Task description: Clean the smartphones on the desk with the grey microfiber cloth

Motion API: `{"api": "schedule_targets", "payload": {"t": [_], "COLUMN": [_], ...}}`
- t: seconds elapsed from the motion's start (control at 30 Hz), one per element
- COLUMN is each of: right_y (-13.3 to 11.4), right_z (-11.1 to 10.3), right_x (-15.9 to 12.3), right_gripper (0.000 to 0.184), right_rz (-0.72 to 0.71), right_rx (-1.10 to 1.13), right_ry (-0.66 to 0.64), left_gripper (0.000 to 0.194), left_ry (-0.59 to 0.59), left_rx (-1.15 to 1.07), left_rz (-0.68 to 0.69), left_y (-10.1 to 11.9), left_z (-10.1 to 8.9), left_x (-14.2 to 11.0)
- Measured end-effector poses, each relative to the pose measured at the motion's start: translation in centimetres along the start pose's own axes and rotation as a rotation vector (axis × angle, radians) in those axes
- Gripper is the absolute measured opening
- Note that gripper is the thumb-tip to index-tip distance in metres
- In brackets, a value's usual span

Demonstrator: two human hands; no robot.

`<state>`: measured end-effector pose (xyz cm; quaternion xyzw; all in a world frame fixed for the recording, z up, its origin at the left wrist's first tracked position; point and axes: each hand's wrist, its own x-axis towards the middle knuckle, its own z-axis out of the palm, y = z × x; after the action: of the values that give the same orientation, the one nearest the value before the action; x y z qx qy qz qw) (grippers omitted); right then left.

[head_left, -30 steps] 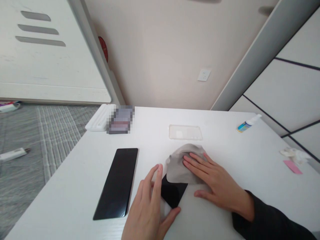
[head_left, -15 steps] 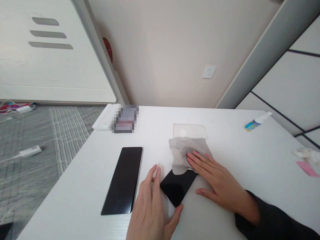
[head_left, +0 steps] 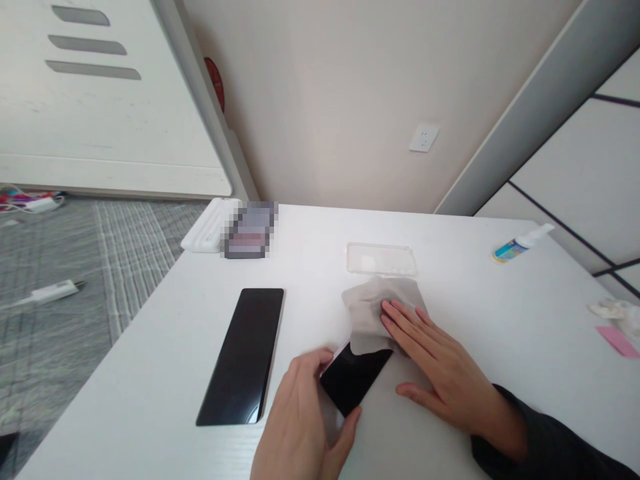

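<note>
A black-screened smartphone [head_left: 354, 379] lies slantwise on the white table, its far part hidden by a grey cloth [head_left: 370, 327]. My left hand [head_left: 307, 413] grips the phone's near end, fingers curled at its left edge and thumb by the lower corner. Flat on the cloth, my right hand [head_left: 435, 360] presses with fingers stretched out and thumb spread to the side. Left of my left hand rests a larger black-screened device [head_left: 243, 357], like a small tablet. Just beyond the cloth is a clear phone case [head_left: 383, 259].
A spray bottle [head_left: 520, 245] lies at the back right of the table [head_left: 450, 240]. Near the right edge are a pink slip [head_left: 617, 342] and a crumpled white item [head_left: 613, 310]. At the back left are a white case [head_left: 210, 227] and a blurred-out item [head_left: 250, 230].
My left fingers have bent in from nearly straight to close on the phone's left edge. My right hand and the cloth stay over the phone; the view has shifted slightly.
</note>
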<state>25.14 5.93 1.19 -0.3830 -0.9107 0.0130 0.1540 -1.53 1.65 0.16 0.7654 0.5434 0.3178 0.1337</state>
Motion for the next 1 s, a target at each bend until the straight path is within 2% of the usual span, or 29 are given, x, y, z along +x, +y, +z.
{"api": "schedule_targets", "payload": {"t": [0.07, 0.13, 0.2, 0.33, 0.43, 0.57, 0.63, 0.7, 0.77, 0.8, 0.87, 0.93, 1.0], "right_y": [-0.3, -0.5, -0.6, -0.6, -0.6, -2.0, -3.1, -4.0, -3.9, -3.5, -2.3, -1.5, -1.8], "right_z": [-0.1, -0.1, 0.0, 0.2, -0.1, -0.6, -0.8, -0.8, -0.7, -0.7, -0.7, -0.8, -0.6], "right_x": [-0.1, -0.1, 0.1, 0.5, 0.7, 1.0, 1.4, 1.8, 2.0, 2.1, 2.0, 1.7, 1.4], "right_gripper": [0.084, 0.085, 0.086, 0.085, 0.085, 0.082, 0.076, 0.06, 0.047, 0.047, 0.058, 0.073, 0.082], "right_rz": [-0.017, -0.024, -0.029, -0.042, -0.069, -0.224, -0.33, -0.418, -0.481, -0.488, -0.412, -0.253, -0.177], "right_rx": [-0.006, -0.011, -0.006, 0.028, 0.016, -0.007, -0.041, -0.101, -0.149, -0.155, -0.145, -0.132, -0.126], "right_ry": [0.03, 0.054, 0.068, 0.088, 0.073, 0.06, 0.062, 0.081, 0.101, 0.108, 0.113, 0.117, 0.108], "left_gripper": [0.033, 0.025, 0.029, 0.045, 0.048, 0.057, 0.049, 0.035, 0.027, 0.026, 0.028, 0.032, 0.031], "left_ry": [-0.036, -0.086, -0.096, -0.031, -0.016, -0.079, -0.103, -0.112, -0.11, -0.101, -0.07, -0.029, -0.003], "left_rx": [-0.074, -0.104, -0.097, -0.021, 0.003, -0.026, -0.049, -0.088, -0.107, -0.095, -0.039, 0.024, 0.03], "left_rz": [-0.008, 0.027, 0.087, 0.2, 0.216, 0.222, 0.222, 0.188, 0.172, 0.18, 0.229, 0.273, 0.27], "left_y": [0.1, 0.2, 0.2, 0.3, 0.2, -0.2, -0.4, -0.5, -0.5, -0.5, -0.6, -0.8, -1.0], "left_z": [-0.2, -0.4, -0.6, -0.6, -0.5, -0.6, -0.7, -0.7, -0.7, -0.6, -0.4, -0.1, 0.2], "left_x": [-0.2, -0.2, -0.2, 0.1, 0.3, 0.1, -0.2, -0.3, -0.4, -0.4, -0.4, -0.5, -0.7]}}
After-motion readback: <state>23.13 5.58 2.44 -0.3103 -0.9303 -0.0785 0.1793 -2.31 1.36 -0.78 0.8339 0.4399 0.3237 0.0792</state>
